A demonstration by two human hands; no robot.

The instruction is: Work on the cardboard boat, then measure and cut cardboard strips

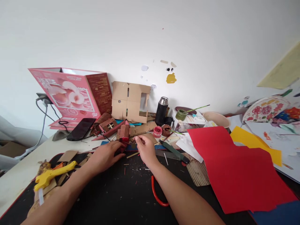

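Observation:
A small reddish-brown model house (123, 132) with a bright red lower edge stands at the middle of the desk. My left hand (109, 156) is at its near side, fingers curled against its base and thumb lower down; part of the grip is hidden. Just right of it, my right hand (145, 150) is closed in a pinch, thumb and forefinger together. Whatever is between those fingertips is too small to make out. Behind my left hand is another brown model house (108, 125) with a pale cross-barred window. A thin wooden stick (132, 155) lies between my hands.
A yellow glue gun (55, 175) lies left on cardboard scraps. Paint jars (157, 132), a black thermos (161, 111) and a green-handled knife (174, 151) are ahead. Red sheet (239, 168) covers the right side. A phone (81, 129) and pink box (75, 93) stand left.

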